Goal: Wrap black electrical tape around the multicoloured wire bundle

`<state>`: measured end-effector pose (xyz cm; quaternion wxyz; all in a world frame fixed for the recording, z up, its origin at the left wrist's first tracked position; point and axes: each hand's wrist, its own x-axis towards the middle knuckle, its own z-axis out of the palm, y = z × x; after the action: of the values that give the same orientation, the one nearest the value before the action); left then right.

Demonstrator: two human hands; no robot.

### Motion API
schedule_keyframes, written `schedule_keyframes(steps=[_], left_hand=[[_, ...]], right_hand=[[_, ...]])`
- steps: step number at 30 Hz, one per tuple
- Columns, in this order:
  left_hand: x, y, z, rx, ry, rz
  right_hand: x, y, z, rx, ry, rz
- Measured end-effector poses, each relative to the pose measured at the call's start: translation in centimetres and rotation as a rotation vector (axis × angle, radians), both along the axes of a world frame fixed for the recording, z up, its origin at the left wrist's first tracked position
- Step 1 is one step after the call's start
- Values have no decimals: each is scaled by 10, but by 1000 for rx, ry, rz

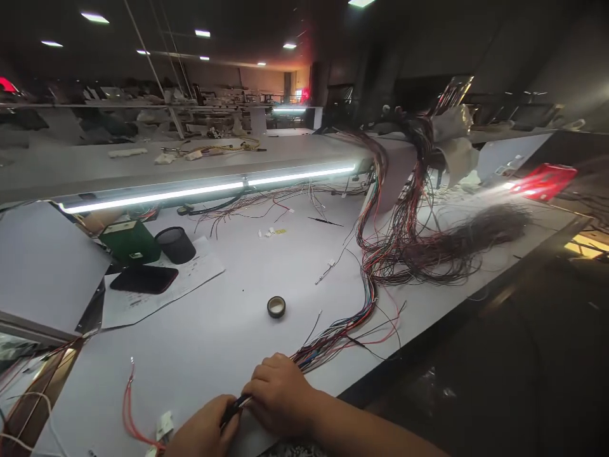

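Note:
Near the front edge of the white workbench (228, 343), my right hand (280, 393) is closed around the end of a multicoloured wire bundle (342, 330). My left hand (205, 431) pinches the dark taped end of the same bundle right beside it. The bundle runs back and right across the bench to a large tangle of wires (409, 247) hanging from a rack. A small roll of black tape (276, 306) lies on the bench just beyond my hands. Red wires with a white connector (143, 425) lie to the left of my left hand.
At the back left sit a black phone (143, 279) on a paper sheet, a black cup (176, 244) and a green box (129, 242). A lit light strip (209, 188) runs under the shelf. A dark wire heap (490, 228) lies at right, near the bench's front edge.

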<state>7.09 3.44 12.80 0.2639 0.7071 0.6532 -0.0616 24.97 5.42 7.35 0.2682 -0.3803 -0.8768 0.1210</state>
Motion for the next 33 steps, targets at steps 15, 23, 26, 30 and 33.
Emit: schedule_keyframes(steps=[15, 23, 26, 30, 33], left_hand=[[-22, -23, 25, 361, -40, -184], [-41, 2, 17, -221, -564, 9], [-43, 9, 12, -424, -668, 74], [-43, 17, 5, -522, -682, 91], [-41, 22, 1, -602, -665, 121]], right_hand=[[19, 39, 58, -944, 3, 312], [18, 27, 39, -586, 69, 160], [19, 22, 35, -381, 47, 234], [20, 18, 26, -239, 40, 276], [21, 19, 16, -222, 47, 272]])
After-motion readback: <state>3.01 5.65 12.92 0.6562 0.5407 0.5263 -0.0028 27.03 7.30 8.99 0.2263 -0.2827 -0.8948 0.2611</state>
